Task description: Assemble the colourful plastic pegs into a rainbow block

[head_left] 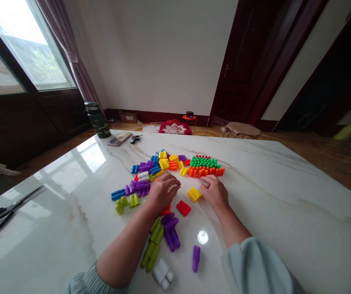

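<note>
Many coloured plastic peg blocks lie on a white marble table [285, 212]. My left hand [162, 192] rests curled on the tabletop beside purple blocks [138, 185], fingers bent over something I cannot make out. My right hand [214, 192] lies curled just below a joined slab of green and orange blocks [205, 165], fingertips pinched near its front edge. A yellow block [194, 194] and a red block [183, 208] lie between the hands. Olive [152, 247], purple [171, 232] and white blocks [162, 273] sit by my forearms.
Black scissors [1, 214] lie at the table's left edge. A camouflage flask [97, 119], a phone [119, 139] and keys [135, 139] stand at the far corner. Beyond the table are a stool [243, 130], a red cushion [174, 128] and dark doors.
</note>
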{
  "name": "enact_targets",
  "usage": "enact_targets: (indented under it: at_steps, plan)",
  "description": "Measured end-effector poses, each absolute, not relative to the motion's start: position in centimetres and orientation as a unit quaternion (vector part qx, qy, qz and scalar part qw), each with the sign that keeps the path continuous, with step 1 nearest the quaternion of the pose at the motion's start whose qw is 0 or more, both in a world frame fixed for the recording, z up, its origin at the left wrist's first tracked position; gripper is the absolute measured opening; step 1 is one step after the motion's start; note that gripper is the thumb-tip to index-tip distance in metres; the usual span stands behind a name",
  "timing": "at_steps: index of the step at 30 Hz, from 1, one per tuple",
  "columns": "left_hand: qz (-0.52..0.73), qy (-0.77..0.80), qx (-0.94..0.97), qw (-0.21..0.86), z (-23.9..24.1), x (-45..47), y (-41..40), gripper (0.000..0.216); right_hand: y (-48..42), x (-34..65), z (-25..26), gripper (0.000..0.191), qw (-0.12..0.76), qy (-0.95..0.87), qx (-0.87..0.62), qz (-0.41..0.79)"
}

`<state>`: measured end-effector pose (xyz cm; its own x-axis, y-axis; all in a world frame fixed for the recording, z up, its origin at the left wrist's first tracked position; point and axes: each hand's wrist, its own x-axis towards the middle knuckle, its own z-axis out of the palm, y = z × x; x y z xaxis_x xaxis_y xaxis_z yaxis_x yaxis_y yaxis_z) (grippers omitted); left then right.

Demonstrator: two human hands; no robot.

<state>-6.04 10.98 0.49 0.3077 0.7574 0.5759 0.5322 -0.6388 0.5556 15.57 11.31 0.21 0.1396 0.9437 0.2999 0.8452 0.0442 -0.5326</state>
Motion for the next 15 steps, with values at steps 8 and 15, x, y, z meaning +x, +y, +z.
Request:
enact_targets:
  at_steps: [8,15]
  plan:
    - [0.425,0.402,0.801,0.128,0.52,-6.09,10.97,0.011,11.31,15.52,0.25,0.032,0.302,-0.661,-0.682,0.075]
    - [0.395,0.421,0.808,0.12,0.68,-6.09,10.84,0.013,11.29,15.5,0.2,0.03,0.316,-0.669,-0.67,0.067]
